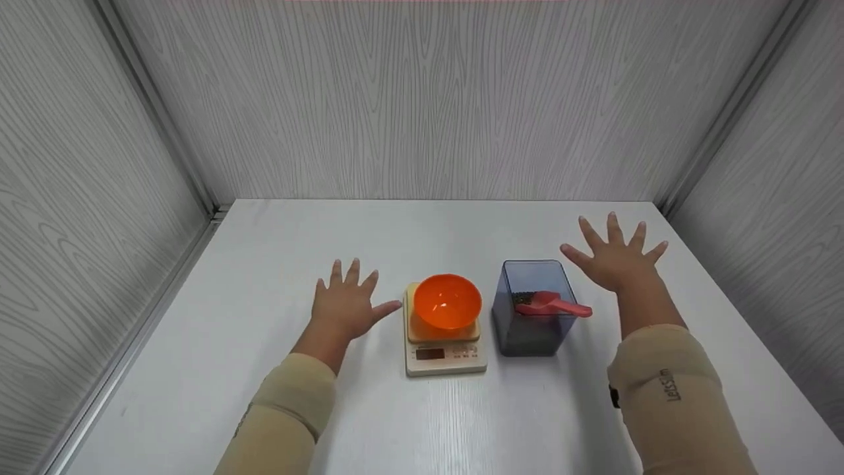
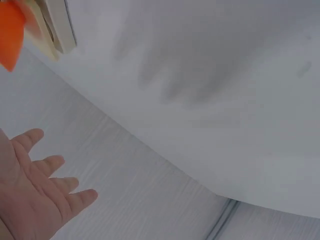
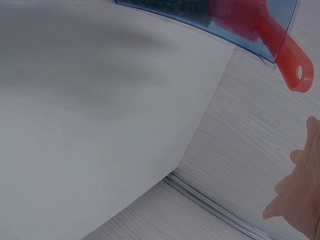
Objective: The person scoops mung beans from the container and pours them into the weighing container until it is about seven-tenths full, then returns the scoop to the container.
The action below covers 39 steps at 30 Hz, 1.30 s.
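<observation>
An orange bowl (image 1: 448,302) sits on a cream and white digital scale (image 1: 446,367) in the middle of the table. To its right stands a translucent blue-grey bin (image 1: 529,338) with dark grains inside. A red scoop (image 1: 550,304) lies in the bin, its handle (image 3: 295,65) sticking out over the right rim. My left hand (image 1: 345,308) is spread to the left of the scale, thumb pointing toward it, holding nothing. Beyond and right of the bin, my right hand (image 1: 616,262) is also spread, fingers apart. In each wrist view, a shadow falls on the tabletop.
The white table (image 1: 297,231) has grey wood-grain panels at its back (image 1: 422,99), left (image 1: 79,231) and right (image 1: 778,218). Metal corner strips (image 1: 155,112) run along the joints. Beige sleeves (image 1: 666,389) cover both forearms.
</observation>
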Available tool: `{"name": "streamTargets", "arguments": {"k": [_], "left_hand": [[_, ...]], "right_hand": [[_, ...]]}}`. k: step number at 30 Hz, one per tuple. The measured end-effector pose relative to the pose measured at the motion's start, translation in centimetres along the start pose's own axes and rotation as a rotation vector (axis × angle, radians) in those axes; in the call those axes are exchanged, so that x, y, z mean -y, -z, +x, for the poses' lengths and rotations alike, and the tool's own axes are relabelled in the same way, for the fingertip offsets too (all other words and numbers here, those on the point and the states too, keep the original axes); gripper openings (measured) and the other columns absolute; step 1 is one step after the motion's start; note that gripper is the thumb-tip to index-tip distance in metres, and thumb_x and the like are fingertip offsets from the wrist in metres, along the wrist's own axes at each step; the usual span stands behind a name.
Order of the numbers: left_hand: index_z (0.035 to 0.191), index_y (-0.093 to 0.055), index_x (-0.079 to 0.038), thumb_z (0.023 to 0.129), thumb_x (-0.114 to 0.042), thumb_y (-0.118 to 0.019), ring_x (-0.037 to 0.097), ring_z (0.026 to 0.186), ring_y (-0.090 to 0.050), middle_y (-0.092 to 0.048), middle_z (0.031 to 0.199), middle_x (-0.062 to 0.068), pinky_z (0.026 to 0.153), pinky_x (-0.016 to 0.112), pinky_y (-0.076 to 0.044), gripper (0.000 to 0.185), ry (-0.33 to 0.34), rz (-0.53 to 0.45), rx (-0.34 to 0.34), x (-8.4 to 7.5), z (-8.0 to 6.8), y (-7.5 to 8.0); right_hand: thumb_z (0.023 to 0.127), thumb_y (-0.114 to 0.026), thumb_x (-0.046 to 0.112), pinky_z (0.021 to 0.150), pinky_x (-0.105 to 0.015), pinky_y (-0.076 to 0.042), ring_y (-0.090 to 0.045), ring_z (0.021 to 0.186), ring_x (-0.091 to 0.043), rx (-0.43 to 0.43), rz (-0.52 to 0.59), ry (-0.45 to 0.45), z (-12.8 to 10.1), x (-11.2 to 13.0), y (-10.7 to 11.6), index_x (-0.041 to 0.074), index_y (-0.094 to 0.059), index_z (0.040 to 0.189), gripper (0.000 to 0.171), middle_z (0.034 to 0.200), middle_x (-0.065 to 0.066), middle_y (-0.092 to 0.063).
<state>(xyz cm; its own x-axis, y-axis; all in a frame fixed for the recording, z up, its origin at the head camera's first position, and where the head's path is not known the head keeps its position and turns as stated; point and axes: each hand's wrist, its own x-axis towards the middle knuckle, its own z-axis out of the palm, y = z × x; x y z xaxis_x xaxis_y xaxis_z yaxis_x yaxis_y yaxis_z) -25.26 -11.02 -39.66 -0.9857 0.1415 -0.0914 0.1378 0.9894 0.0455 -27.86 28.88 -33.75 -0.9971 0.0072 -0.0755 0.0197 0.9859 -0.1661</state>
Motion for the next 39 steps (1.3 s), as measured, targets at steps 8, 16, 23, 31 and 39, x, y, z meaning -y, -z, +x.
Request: {"name": "streamTargets", "arguments": {"k": [8, 16, 23, 31, 39], "left_hand": [[0.138, -0.041, -0.019, 0.081, -0.068, -0.043, 0.037, 0.136, -0.013, -0.021, 0.149, 0.013, 0.098, 0.053, -0.030, 0.075, -0.052, -0.043, 0.057, -2.7, -0.8, -2.9], [0.128, -0.051, -0.013, 0.076, -0.064, -0.057, 0.032, 0.119, -0.037, -0.042, 0.130, 0.015, 0.090, 0.047, -0.041, 0.073, -0.042, -0.192, 0.088, -3.8, -1.2, -5.8], [0.111, -0.061, -0.013, 0.072, -0.055, -0.069, 0.023, 0.092, -0.049, -0.056, 0.093, 0.006, 0.083, 0.040, -0.045, 0.058, 0.012, -0.361, 0.150, -4.1, -1.4, -7.3], [0.081, -0.060, -0.015, 0.073, -0.042, -0.073, 0.018, 0.067, -0.049, -0.052, 0.067, 0.000, 0.062, 0.031, -0.040, 0.030, 0.045, -0.533, 0.240, -4.2, -1.9, -7.5], [0.082, -0.063, -0.013, 0.075, -0.039, -0.072, 0.018, 0.067, -0.050, -0.054, 0.071, 0.002, 0.062, 0.030, -0.041, 0.028, 0.068, -0.654, 0.299, -4.3, -1.8, -8.0]], "right_hand": [[0.081, -0.017, 0.077, 0.082, -0.071, 0.021, 0.024, 0.124, -0.055, 0.000, -0.009, -0.011, 0.0, -0.1, 0.0, 0.024, -0.001, 0.147, 0.086, 0.147, -0.024, 0.014], [0.080, -0.018, 0.077, 0.082, -0.071, 0.021, 0.025, 0.124, -0.054, 0.010, -0.003, -0.004, 0.1, 0.0, 0.0, 0.024, -0.001, 0.147, 0.087, 0.147, -0.023, 0.015], [0.080, -0.018, 0.077, 0.083, -0.071, 0.020, 0.023, 0.124, -0.055, 0.025, -0.013, 0.003, 0.1, 0.2, -0.1, 0.024, -0.002, 0.147, 0.087, 0.147, -0.023, 0.015], [0.080, -0.019, 0.077, 0.083, -0.071, 0.019, 0.023, 0.124, -0.055, 0.033, -0.017, 0.004, 0.0, 0.0, -0.2, 0.024, -0.002, 0.147, 0.087, 0.147, -0.024, 0.015], [0.080, -0.019, 0.077, 0.088, -0.072, 0.012, 0.022, 0.125, -0.055, 0.040, -0.006, 0.025, 0.0, -0.2, 0.0, 0.024, -0.002, 0.147, 0.087, 0.147, -0.024, 0.015]]}}
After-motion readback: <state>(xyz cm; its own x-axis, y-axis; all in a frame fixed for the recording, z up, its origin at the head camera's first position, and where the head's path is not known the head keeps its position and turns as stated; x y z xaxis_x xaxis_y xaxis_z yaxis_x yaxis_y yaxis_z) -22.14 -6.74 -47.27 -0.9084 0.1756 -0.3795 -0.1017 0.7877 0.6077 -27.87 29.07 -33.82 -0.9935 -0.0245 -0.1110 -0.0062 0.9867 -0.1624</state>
